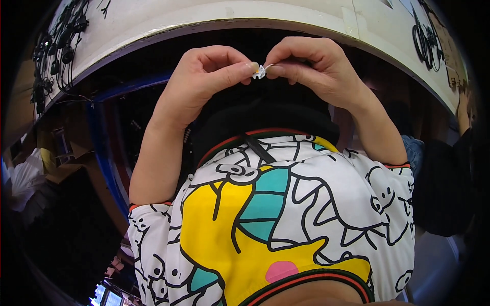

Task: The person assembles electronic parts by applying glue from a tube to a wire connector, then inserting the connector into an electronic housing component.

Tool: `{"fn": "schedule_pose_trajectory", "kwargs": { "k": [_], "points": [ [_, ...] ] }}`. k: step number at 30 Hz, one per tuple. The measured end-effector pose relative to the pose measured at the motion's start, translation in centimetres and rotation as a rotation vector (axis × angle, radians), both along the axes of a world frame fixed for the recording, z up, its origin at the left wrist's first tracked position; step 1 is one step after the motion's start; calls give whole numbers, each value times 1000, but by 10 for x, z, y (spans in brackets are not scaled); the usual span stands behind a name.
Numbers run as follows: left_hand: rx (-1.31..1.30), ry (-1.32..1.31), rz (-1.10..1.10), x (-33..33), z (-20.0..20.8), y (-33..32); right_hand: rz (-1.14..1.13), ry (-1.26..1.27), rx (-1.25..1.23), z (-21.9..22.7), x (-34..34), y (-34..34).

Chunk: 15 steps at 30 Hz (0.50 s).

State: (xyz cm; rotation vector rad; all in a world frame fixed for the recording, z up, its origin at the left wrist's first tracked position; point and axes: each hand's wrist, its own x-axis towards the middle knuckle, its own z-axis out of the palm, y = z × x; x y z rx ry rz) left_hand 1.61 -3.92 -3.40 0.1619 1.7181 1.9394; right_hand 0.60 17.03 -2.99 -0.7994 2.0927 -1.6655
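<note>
Progress: the small white piece (260, 73) is off the surface (204, 16) and held up between both hands; that much is done. A thin pale strand (269, 66) runs from the right side of the piece to the right hand (316, 64). Whether the strand is fastened to the piece or only lies against it cannot be told at this size. Work on the piece is judged to be in hand rather than complete, since neither hand has let go. How much remains cannot be determined.

Position: the piece sits at the fingertips of the left hand (212, 71), on their right side, and just left of the right hand's fingertips. Both hands are on the near side of the surface's edge. Black cables (67, 52) lie at the far left, well apart from the piece.

Condition of hands: the left hand pinches the piece between thumb and forefinger, with no gap. The right hand is likewise drawn to a pinch, apparently on the strand; its other fingers are curled.
</note>
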Motion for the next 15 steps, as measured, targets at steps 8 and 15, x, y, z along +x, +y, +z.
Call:
{"fn": "schedule_pose_trajectory", "kwargs": {
  "k": [8,15],
  "points": [
    [52,-38,130,9,-7,13,-184,176,-38,-11,7,5],
    [158,-119,253,11,-9,17,-307,752,28,-15,14,-6]
  ]
}}
